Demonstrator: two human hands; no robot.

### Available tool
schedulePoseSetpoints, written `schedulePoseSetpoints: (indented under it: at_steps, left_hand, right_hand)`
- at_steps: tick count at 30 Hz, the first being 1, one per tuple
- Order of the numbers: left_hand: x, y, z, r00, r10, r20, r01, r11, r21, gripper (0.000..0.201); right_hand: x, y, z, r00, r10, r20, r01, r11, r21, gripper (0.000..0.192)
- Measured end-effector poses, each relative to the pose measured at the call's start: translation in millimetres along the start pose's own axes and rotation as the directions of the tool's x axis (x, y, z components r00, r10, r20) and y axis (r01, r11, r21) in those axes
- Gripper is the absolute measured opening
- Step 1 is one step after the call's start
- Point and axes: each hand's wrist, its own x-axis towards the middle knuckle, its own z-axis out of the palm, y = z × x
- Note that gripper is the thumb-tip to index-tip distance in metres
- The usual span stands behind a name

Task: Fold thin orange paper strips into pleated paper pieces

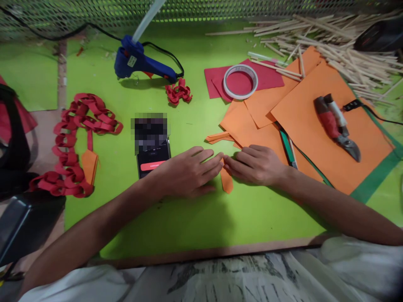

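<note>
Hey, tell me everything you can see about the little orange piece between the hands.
The little orange piece looks like paper: a flat, narrow strip, wider toward its blunt-pointed end, which faces the person. Its far end sits at the fingertips of the left hand and right hand, which partly hide it, so the exact grip is unclear. The green tabletop is beneath; I can't tell whether they touch.

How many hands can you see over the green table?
2: the left hand is near the smartphone, the right hand by the orange paper sheets. Both meet at an orange paper strip. No other hand shows.
</note>
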Motion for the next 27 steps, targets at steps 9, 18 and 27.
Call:
schedulePoseSetpoints:
  at_steps: [9,18,27]
  left_hand:
    - [2.3,3.0,0.2,0.998,-0.062,-0.001,0.061,0.996,-0.068,0.059]
    - [4.8,8.2,3.6,0.995,-0.091,-0.035,0.092,0.996,0.009,0.065]
    - [4.1,7.1,4.5,0.988,-0.145,-0.055,0.146,0.989,0.013,0.059]
  right_hand:
    - [-0.7,-0.1,1.6,0.998,0.065,-0.020,-0.063,0.993,0.105,0.017]
    - [1.0,-1.0,-0.1,0.996,0.088,-0.024,-0.084,0.988,0.131,0.012]
    - [-2.6,-0.8,1.4,0.994,0.112,0.013,-0.113,0.988,0.110,0.019]
